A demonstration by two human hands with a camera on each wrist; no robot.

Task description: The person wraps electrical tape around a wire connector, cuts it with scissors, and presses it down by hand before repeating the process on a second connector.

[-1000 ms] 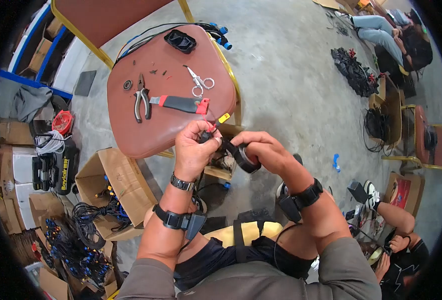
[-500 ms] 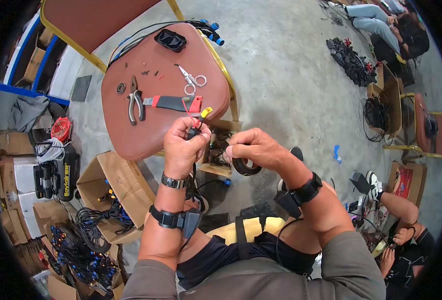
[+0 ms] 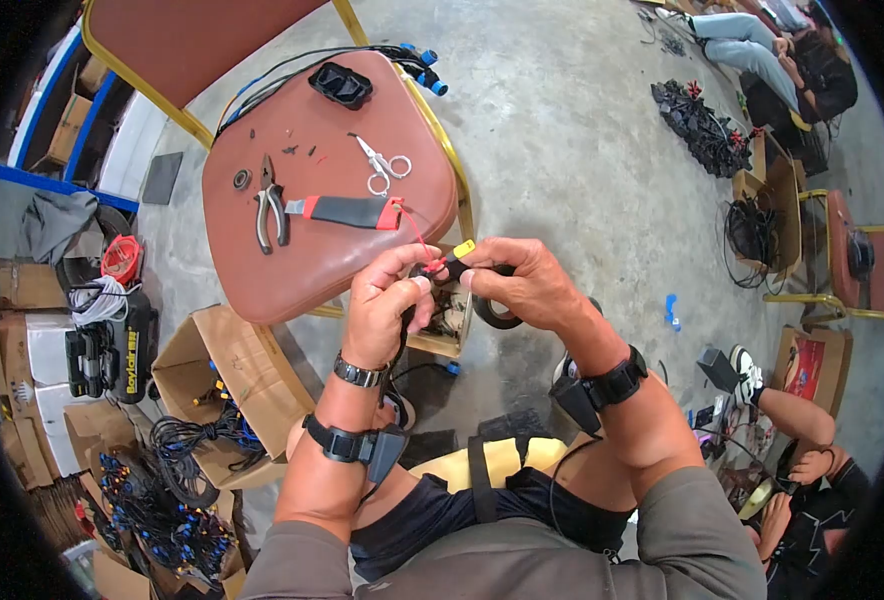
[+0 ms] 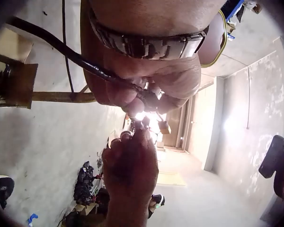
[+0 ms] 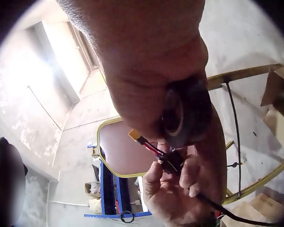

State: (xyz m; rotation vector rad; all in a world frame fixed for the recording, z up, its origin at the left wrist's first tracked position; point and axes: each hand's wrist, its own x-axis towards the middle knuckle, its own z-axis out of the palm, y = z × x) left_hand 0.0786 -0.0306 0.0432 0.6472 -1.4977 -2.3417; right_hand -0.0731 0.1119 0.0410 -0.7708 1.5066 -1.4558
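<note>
The person's left hand [image 3: 382, 310] has a tight grip on a black cable [image 4: 75, 57], with the thumb and finger pinching close to where the red wires [image 3: 434, 266] come out. I think holding it so near the end keeps the floppy wires from wobbling. The right hand [image 3: 532, 285] grips a black roll [image 5: 196, 111], its fingers bent around it, right beside the left fingertips. That seems a good way to have the roll close to the wires. A little yellow plug [image 3: 464, 249] pokes up between the hands, but I can't tell if the right fingers touch it. All this is just past the near right corner of a brown chair seat [image 3: 262, 260]. A knife [image 3: 347, 211] with a black and red handle lies by that corner, and pliers [image 3: 269, 190] lie to its left with their handles toward the near edge. Both look easy to grab there. Scissors [image 3: 377, 165] rest near the right edge, rings toward that edge, and a small round ring [image 3: 242, 179] sits by the left edge. A black tray [image 3: 342, 85] is up at the far right corner, maybe so it leaves room for the tools. Cables with blue ends [image 3: 427, 80] lie beyond the far edge.
</note>
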